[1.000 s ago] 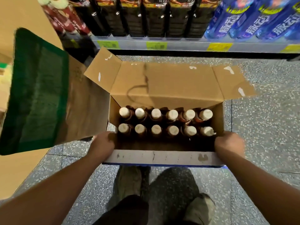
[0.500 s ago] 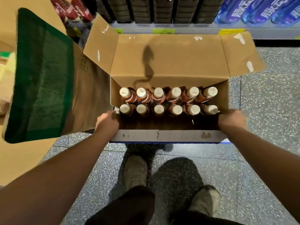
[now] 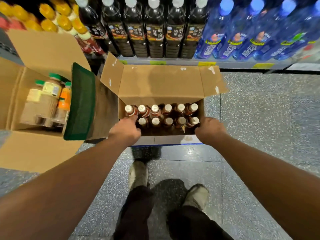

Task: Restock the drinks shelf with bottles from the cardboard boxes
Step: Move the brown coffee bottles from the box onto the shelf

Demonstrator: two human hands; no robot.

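Observation:
An open cardboard box (image 3: 161, 84) stands on the floor below the drinks shelf (image 3: 207, 64). It holds two rows of brown bottles with white caps (image 3: 168, 107). My left hand (image 3: 125, 131) reaches into the box's front left corner and closes over the front-left bottle, hiding its cap. My right hand (image 3: 210, 130) curls into the front right corner around the front-right bottle (image 3: 194, 120), whose cap shows just beside the fingers.
The shelf carries black coffee bottles (image 3: 154, 32), blue bottles (image 3: 242, 40) to the right and yellow-capped ones (image 3: 46, 21) to the left. A second open box (image 3: 43, 49) with mixed bottles and a green flap (image 3: 83, 101) stands at the left. My feet (image 3: 138, 172) are right behind the box.
The box went down toward the floor near the shelf. Both hands left its outer sides and moved inside onto the front-row bottles. The view has tilted up to show the shelf.

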